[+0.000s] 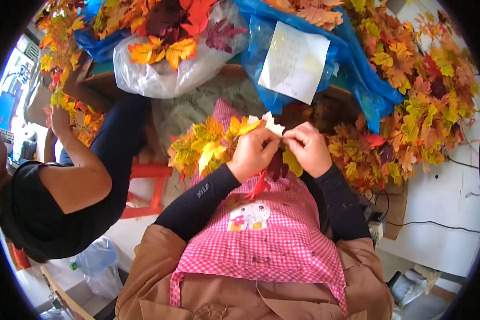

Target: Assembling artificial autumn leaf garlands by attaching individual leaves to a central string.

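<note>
My left hand is closed in a pinch, with a garland of artificial maple leaves in yellow and orange spilling out beside it. Between my two hands a pale leaf shows its whitish side. My right hand pinches close to this leaf's edge; what lies between its fingertips is too small to make out. Below the hands hang a red leaf and a dark maroon leaf, over my pink checked apron.
Ahead, a clear plastic bag and blue plastic bags hold leaves; a paper sheet lies on one. Leaf garlands heap at the right. A person sits close at my left, beside a red stool. A cable runs at right.
</note>
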Tool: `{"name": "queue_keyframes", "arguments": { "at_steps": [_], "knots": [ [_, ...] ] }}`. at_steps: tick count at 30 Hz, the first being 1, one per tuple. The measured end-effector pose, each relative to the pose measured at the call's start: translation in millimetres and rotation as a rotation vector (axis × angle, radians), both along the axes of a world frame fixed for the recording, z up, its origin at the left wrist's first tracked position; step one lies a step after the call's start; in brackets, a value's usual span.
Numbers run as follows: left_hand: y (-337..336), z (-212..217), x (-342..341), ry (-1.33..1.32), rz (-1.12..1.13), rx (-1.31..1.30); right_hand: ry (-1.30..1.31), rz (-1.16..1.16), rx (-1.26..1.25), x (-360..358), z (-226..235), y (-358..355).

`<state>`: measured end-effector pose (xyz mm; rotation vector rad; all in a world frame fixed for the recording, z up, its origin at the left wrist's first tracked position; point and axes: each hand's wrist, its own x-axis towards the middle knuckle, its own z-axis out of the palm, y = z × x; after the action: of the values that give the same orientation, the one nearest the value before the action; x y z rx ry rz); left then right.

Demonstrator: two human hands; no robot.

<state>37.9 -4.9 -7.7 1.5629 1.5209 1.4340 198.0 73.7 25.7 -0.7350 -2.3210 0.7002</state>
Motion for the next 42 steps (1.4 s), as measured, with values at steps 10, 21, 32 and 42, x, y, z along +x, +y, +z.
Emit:
{"name": "queue_keyframes", "arguments": {
  "at_steps": [10, 21, 32, 42],
  "knots": [
    [-2.7, 8.5, -7.2, 0.009, -0.071, -0.074, 0.051, -0.048, -0.176, -0.2, 3.7, -6.4],
    [-8.3, -2.5, -2.5, 0.090, 0.006, -0.034, 0.028, -0.043, -0.116, -7.2, -14.0, -17.7],
    [-10.7, -2.7, -19.2, 0.280, -0.145, -0.173, -0.066, 0.027, -0.252, 1.1, -9.6, -9.4],
    [-17.5, -11.7, -7.8, 0.270, -0.105, -0.181, -0.008, 0.023, -0.088, -5.8, -25.9, -21.5]
  ]
}}
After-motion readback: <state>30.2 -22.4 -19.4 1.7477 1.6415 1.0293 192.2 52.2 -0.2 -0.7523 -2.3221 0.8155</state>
